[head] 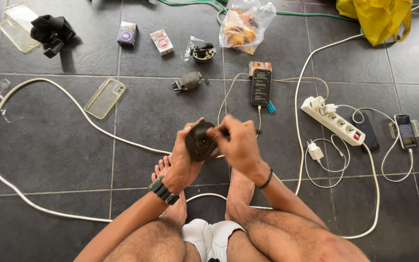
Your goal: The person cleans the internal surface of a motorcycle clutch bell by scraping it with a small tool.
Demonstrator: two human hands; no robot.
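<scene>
While the person sits on the dark tiled floor [49, 160] with bare feet drawn in, a round black plug part [200, 141] is held up above the feet, between the two hands. It is gripped by the left hand [183, 157], whose thumb and fingers are wrapped round its rim from the left and below, so that its open face is turned towards the camera. A watch with a dark strap [163, 190] is worn on that wrist. The right hand [238, 143] is brought in from the right, its fingertips pinched together at the upper right edge of the part and touching it; whether something small is held between them cannot be told. A thin black band [266, 180] is seen on the right wrist.

A white cable [35, 206] is looped widely over the tiles to the left and passes just behind the hands. Farther off, well apart from the hands, a second dark plug [188, 81] is laid on the floor, with a black phone [261, 87] to its right. A white power strip [333, 120] is placed to the right, with a white charger [315, 150] beside it.
</scene>
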